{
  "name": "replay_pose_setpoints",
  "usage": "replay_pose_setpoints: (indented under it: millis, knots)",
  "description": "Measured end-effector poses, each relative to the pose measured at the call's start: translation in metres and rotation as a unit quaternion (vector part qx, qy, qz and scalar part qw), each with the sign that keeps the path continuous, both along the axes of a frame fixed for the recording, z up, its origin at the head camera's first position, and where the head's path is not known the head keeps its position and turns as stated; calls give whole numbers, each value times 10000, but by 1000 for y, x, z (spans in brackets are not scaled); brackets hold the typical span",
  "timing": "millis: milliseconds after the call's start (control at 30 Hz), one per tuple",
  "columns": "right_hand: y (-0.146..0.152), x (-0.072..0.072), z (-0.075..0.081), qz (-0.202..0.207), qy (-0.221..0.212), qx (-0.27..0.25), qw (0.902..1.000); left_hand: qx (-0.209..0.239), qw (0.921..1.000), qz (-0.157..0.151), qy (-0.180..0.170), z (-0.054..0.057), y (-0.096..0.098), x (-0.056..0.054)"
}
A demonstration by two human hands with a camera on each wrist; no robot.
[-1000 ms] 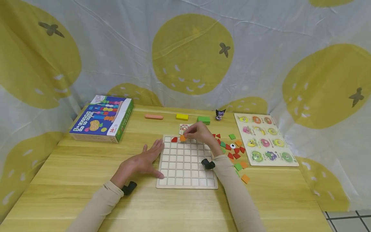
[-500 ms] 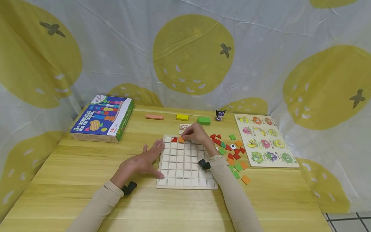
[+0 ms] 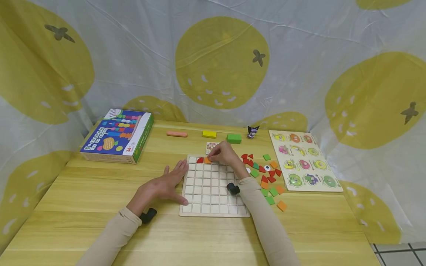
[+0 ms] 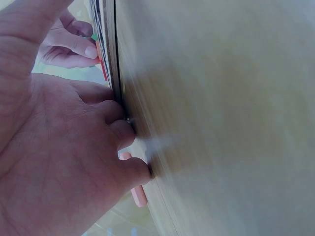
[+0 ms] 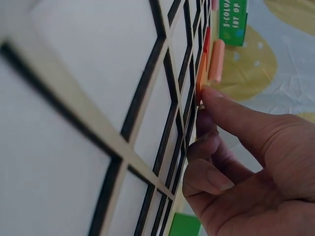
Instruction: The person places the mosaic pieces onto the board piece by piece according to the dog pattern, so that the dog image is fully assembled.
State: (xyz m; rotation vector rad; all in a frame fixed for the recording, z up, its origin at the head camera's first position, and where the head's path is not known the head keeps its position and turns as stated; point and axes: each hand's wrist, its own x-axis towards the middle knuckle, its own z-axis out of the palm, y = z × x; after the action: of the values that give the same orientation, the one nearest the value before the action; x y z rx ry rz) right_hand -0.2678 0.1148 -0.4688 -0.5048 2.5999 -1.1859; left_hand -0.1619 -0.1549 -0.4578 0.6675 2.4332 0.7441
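A wooden grid board [image 3: 206, 190] lies flat on the table. In its top row sit a red quarter-round piece [image 3: 200, 160] and, directly to the right, an orange square tile [image 3: 207, 160]. My right hand [image 3: 224, 153] pinches that tile's right side; in the right wrist view the thumb touches the orange tile [image 5: 201, 78] while the other fingers curl beneath. Spread beside the board's left edge, my left hand [image 3: 163, 186] rests with straight fingers, its thumb at the lower left edge. The left wrist view shows the left hand's [image 4: 74, 152] fingertips against the table.
Loose red, green and orange pieces [image 3: 273, 191] lie right of the board. A fruit puzzle board [image 3: 301, 160] is farther right. Behind stand a printed card [image 3: 210, 147], yellow block [image 3: 209, 134], green block [image 3: 234, 138], pink stick [image 3: 177, 134] and figurine [image 3: 252, 132]. A toy box [image 3: 116, 136] sits back left.
The right hand has moved the orange tile slightly left and down into the top row, beside the red piece. The left hand has stayed in place.
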Motion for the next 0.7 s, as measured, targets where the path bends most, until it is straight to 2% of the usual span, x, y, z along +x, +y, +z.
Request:
replay_pose_setpoints:
  millis: [267, 367, 533, 700]
  knots:
    - [-1, 1, 5, 20, 120, -111, 9999, 3, 10000, 0, 1, 1, -2, 0]
    - [9, 2, 11, 204, 331, -142, 9991, 32, 10000, -2, -2, 2, -3, 0]
    - [51, 2, 19, 384, 761, -103, 9963, 85, 10000, -40, 6, 2, -2, 0]
    - [100, 0, 17, 46, 744, 152, 9971, 60, 10000, -29, -15, 0, -1, 1]
